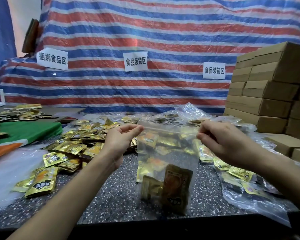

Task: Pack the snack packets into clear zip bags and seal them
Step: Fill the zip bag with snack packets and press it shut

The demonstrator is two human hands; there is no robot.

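Note:
A clear zip bag (164, 153) hangs upright in front of me over the speckled table (111, 193). My left hand (119, 138) pinches the zip strip at its left end and my right hand (222, 141) pinches its right end. Several gold snack packets (173, 186) lie at the bottom of the bag. Loose gold packets (71, 149) are heaped on the table to the left and behind the bag.
Filled clear bags (246, 182) lie piled at the right. Stacked cardboard boxes (270, 87) stand at the far right. A green and orange cloth (24, 132) lies at the left. A striped tarp (137, 40) with paper signs forms the back wall.

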